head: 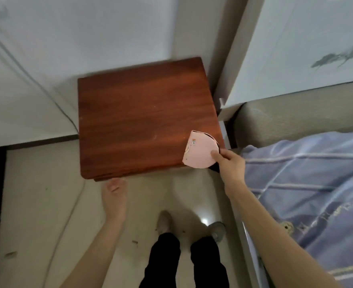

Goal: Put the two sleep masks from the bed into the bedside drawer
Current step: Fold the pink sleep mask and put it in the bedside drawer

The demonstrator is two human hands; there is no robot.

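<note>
A person stands before a red-brown bedside cabinet (pixel 144 115), seen from overhead, with the right hand (pixel 229 163) pinching a pink sleep mask (pixel 199 152) between thumb and fingers above the cabinet's front right corner. A dark layer shows along the mask's upper rim and beneath the hand (possibly the second mask, though that cannot be confirmed). The mask appears folded into a rough half-disc, its straight edge running toward the cabinet's back.

The left hand (pixel 114 191) hovers just below the cabinet's front edge, fingers loosely curled and holding nothing. It is the nearer hand to the cabinet's front face, where the drawer presumably sits; no drawer front or handle is visible from this angle, and nothing shows a drawer pulled out.

To the right of the cabinet lies the bed (pixel 316 183) with its blue quilt, close alongside. The floor (pixel 47 204) in front of the cabinet offers room for a drawer to slide out toward the person's feet.
</note>
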